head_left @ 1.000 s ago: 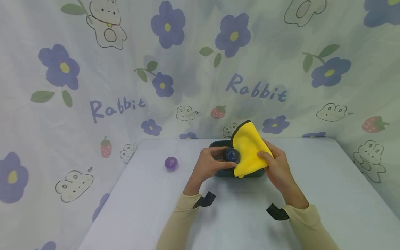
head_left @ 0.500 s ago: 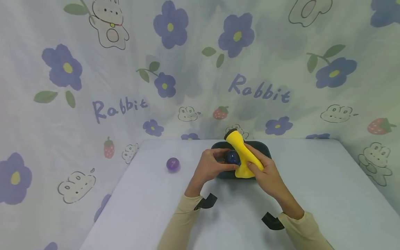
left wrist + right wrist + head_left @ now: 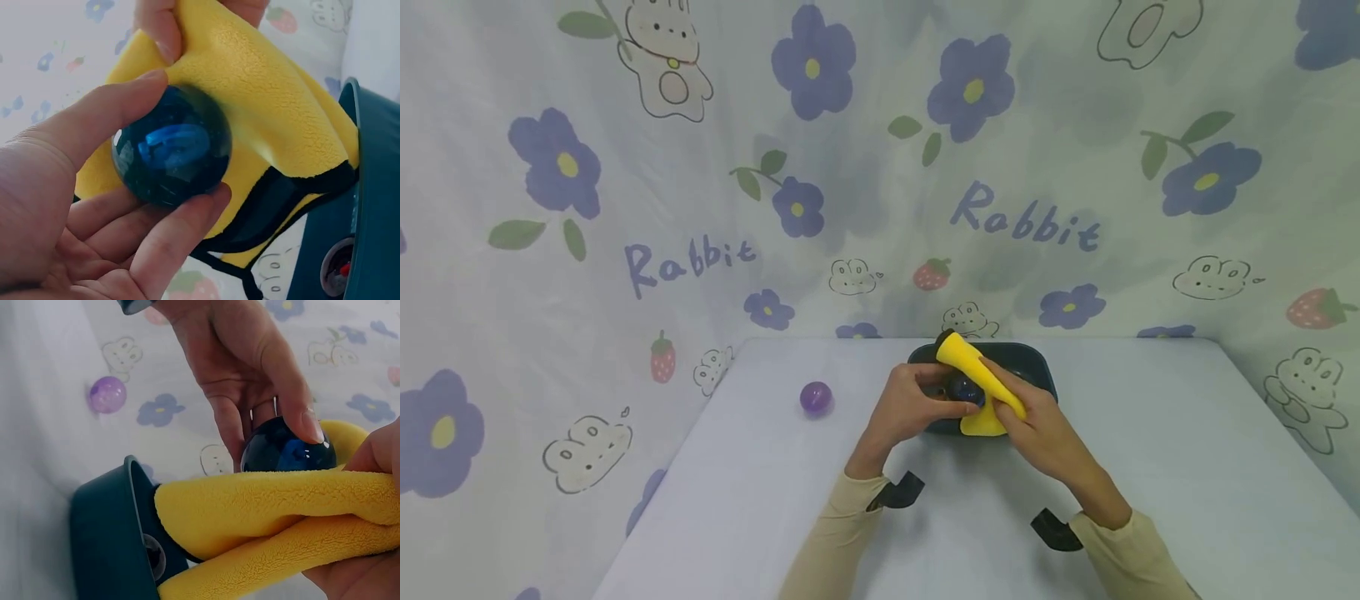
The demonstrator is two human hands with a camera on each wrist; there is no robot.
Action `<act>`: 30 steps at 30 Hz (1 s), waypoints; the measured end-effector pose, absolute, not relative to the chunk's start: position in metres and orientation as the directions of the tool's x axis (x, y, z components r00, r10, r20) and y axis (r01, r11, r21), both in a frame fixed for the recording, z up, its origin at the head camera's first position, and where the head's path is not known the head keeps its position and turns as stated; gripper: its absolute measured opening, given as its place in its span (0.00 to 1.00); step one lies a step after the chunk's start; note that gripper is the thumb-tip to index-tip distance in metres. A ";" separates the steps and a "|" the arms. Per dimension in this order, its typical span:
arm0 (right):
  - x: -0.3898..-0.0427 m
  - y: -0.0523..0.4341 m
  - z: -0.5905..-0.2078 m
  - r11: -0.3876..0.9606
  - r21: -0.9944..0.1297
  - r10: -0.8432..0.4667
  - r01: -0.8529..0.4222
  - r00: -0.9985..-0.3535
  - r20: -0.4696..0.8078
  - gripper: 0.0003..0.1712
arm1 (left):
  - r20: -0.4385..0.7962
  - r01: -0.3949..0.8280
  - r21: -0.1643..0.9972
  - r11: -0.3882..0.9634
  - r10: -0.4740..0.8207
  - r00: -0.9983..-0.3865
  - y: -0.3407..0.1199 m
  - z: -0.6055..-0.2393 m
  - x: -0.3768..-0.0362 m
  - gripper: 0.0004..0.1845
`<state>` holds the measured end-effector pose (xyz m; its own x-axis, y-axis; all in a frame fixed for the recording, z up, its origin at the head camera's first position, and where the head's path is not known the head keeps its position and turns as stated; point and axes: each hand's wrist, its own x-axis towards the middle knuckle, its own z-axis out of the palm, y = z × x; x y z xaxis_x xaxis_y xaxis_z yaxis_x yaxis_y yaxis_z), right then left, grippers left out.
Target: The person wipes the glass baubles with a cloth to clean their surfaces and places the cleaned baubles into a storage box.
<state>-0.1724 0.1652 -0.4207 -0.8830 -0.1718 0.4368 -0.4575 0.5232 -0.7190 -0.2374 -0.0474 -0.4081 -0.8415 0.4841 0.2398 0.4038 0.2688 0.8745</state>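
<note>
My left hand (image 3: 908,405) grips a dark blue see-through ball (image 3: 172,147) between thumb and fingers; a bright blue shape shows inside it. A yellow cloth (image 3: 973,367) with a black edge is bunched in my right hand (image 3: 1036,425) and lies against the ball's far side. In the right wrist view the cloth hangs in thick folds beside the ball. Both hands are over a dark green tub (image 3: 1037,358). Part of the tub is hidden by the hands and cloth.
A purple ball (image 3: 816,398) rests on the white table (image 3: 760,492), left of the tub. Inside the tub another round clear ball (image 3: 154,556) shows near the rim. A patterned curtain (image 3: 865,150) hangs behind the table.
The cloth, earlier spread flat and upright, is now folded in my right hand, which has moved left and closer to the ball. My left hand keeps its hold on the ball.
</note>
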 end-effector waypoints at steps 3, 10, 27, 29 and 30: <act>-0.173 0.166 -0.421 0.519 -0.728 -0.168 -0.448 -0.889 0.427 0.33 | 0.222 0.380 0.884 0.272 0.471 -0.854 -0.048 -0.408 -0.237 0.29; -0.173 0.165 -0.423 0.515 -0.746 -0.154 -0.422 -0.902 0.404 0.32 | 0.209 0.335 0.912 0.236 0.435 -0.876 -0.050 -0.410 -0.238 0.31; -0.168 0.159 -0.423 0.555 -0.697 -0.126 -0.455 -0.874 0.470 0.33 | 0.219 0.267 0.958 0.104 0.337 -0.916 -0.045 -0.413 -0.240 0.27; -0.169 0.158 -0.423 0.564 -0.679 -0.124 -0.469 -0.862 0.492 0.33 | 0.216 0.266 0.957 0.116 0.329 -0.919 -0.045 -0.413 -0.240 0.28; -0.169 0.158 -0.423 0.569 -0.671 -0.122 -0.476 -0.855 0.504 0.33 | 0.215 0.266 0.956 0.123 0.325 -0.921 -0.045 -0.413 -0.241 0.28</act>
